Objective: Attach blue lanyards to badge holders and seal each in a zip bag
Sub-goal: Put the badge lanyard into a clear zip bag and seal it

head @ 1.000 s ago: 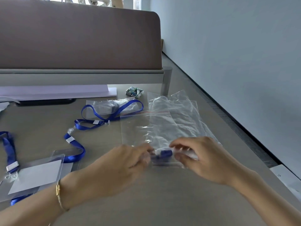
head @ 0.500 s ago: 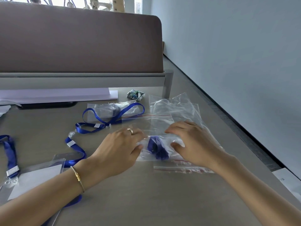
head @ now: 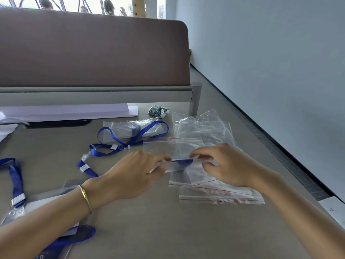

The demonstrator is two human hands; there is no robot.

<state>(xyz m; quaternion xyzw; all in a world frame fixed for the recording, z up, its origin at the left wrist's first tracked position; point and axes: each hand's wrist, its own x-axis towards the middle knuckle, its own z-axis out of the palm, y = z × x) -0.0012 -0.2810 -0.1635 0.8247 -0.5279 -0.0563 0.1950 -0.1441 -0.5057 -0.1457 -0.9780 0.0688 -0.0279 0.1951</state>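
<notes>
Fingers [head: 160, 166] of my left hand [head: 134, 176] and my right hand [head: 229, 167] are curled and pinch the two ends of one small bag [head: 179, 165], which I hold just above the desk [head: 149, 230] near the middle. A folded blue lanyard [head: 183, 162] shows through it. I think the bag is very light, soft and a bit slippery, so it will bend and slide if I squeeze only one spot. The best place to hold looks like the top strip, one pinch at each end, then run along it to close it. Under my hands lies a loose pile of bags [head: 214, 191] with red lines, and these could stick to mine or get picked up by mistake. To the far left is a packed bag [head: 130, 129] with another lanyard [head: 115, 144] looped over it. A badge holder [head: 37, 204] lies near left, under my arm. A little wrapper [head: 158, 110] sits far back by the screen [head: 93, 49]. None of those block my hands.
</notes>
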